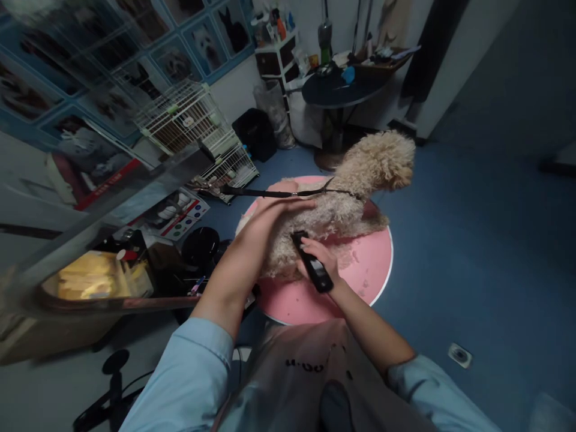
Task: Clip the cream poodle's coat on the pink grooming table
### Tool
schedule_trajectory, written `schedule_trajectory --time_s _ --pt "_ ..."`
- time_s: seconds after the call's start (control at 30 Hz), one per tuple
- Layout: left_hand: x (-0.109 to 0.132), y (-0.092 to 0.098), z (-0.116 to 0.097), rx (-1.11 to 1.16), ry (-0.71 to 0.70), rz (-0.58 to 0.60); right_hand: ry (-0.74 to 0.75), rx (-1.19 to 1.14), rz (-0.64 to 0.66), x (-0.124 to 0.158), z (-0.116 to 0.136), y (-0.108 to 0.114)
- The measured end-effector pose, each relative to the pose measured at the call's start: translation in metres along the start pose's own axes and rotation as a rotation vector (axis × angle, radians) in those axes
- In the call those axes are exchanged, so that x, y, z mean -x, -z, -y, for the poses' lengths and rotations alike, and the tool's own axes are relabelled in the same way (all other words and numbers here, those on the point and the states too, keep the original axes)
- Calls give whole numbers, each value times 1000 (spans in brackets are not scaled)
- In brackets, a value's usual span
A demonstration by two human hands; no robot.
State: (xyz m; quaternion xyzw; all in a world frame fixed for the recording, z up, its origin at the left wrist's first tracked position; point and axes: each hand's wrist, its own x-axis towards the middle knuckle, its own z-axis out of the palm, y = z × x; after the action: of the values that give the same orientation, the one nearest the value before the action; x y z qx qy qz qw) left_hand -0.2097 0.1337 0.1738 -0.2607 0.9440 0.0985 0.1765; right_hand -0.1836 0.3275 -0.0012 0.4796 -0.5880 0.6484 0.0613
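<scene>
Pink table (pixel 375 264), blue floor (pixel 450 240); right fingers (pixel 311 245) curled round clipper (pixel 316 270), left fingers (pixel 305 204) outstretched on dog (pixel 335 214).

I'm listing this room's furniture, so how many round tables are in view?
2. The pink grooming table is under the curly-coated dog; the dark pedestal table stands farther back, beside the white drawer unit.

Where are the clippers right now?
Head view, just below and right of centre: the clippers are in the right hand, tip at the side of the dog, over the round pink table.
</scene>
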Motion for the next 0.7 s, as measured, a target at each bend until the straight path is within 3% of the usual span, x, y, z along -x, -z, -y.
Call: schedule_trajectory --time_s 0.17,0.27,0.37,0.53,0.7 --pt "4 3 -4 -6 11 1 -134 35 210 12 -31 -11" --pt "6 6 -6 -8 4 -18 -55 15 150 27 -30 4" --pt "6 8 -7 -17 -5 -32 22 -13 107 25 -31 14" --pt "2 10 -6 -69 54 -5 -115 -5 211 17 -49 10" --pt "-2 11 -5 -82 72 25 38 -45 79 22 -30 32"
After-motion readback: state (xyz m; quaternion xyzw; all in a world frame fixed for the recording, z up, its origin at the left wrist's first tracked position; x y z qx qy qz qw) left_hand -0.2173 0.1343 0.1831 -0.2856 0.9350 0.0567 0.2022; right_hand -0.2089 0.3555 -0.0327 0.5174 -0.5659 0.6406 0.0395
